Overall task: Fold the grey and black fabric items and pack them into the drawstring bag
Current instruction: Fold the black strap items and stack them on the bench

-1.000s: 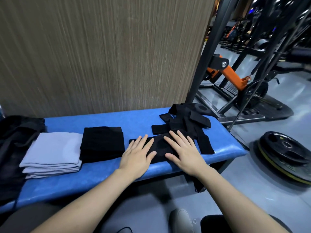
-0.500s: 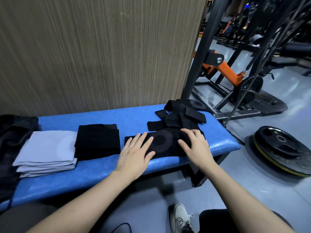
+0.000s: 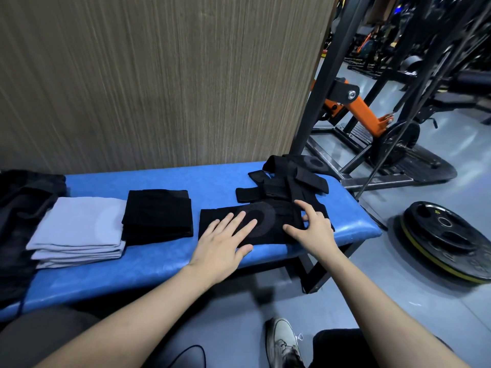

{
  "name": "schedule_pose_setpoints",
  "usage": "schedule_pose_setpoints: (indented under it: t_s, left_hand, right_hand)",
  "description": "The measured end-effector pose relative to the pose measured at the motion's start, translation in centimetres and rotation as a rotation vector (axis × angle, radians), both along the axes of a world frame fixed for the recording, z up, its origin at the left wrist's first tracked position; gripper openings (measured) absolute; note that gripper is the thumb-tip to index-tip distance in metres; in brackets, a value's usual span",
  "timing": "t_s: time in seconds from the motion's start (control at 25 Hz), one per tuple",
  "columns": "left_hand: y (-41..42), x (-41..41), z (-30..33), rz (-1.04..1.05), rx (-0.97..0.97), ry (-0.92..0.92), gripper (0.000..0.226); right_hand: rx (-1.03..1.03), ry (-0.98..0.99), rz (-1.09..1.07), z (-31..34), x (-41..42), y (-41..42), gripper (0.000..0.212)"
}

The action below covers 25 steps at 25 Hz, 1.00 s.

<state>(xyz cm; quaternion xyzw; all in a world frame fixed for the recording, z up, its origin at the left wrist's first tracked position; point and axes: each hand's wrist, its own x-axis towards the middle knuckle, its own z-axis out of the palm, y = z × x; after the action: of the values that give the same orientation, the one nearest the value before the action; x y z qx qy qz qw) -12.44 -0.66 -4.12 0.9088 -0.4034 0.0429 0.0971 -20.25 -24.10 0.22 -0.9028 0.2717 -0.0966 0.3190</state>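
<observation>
Head view shows us midway: grey stack [image 3: 77, 229] and black stack [image 3: 159, 215] folded beyond our flat left hand [image 3: 225, 243], which presses the black piece [image 3: 261, 225]; right hand [image 3: 313, 227] pinches its edge. Bag unpacked, we judge.

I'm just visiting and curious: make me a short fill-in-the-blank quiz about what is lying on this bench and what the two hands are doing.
1. The folded grey fabric stack and the folded black fabric stack lie side by side on a padded bench coloured ____.
2. The left hand lies ____ on the black knee sleeve with a round patch.
3. The right hand touches that sleeve's ____ end.
4. On the floor right of the bench lies a black round ____ plate.

Missing words: blue; flat; right; weight
</observation>
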Motion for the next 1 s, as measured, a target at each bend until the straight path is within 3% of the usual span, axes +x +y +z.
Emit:
schedule_pose_setpoints:
  t_s: [0.28,0.56,0.76,1.0]
  left_hand:
    - [0.0,0.2,-0.2,0.001,0.020,-0.012,0.068]
    - [0.4,0.3,-0.2,0.055,-0.033,0.006,0.075]
    - [2.1,-0.6,-0.1,0.110,-0.068,0.056,0.082]
    - [3.6,-0.6,-0.5,0.148,-0.130,0.100,0.060]
  right_hand:
    - [0.310,-0.109,0.060,0.6,0.3,-0.2,0.046]
    - [0.453,-0.205,0.025,1.9,-0.3,-1.2,0.036]
    - [0.448,-0.248,-0.061,3.2,-0.4,-2.6,0.033]
    - [0.322,-0.337,0.003,4.8,-0.1,-0.7,0.034]
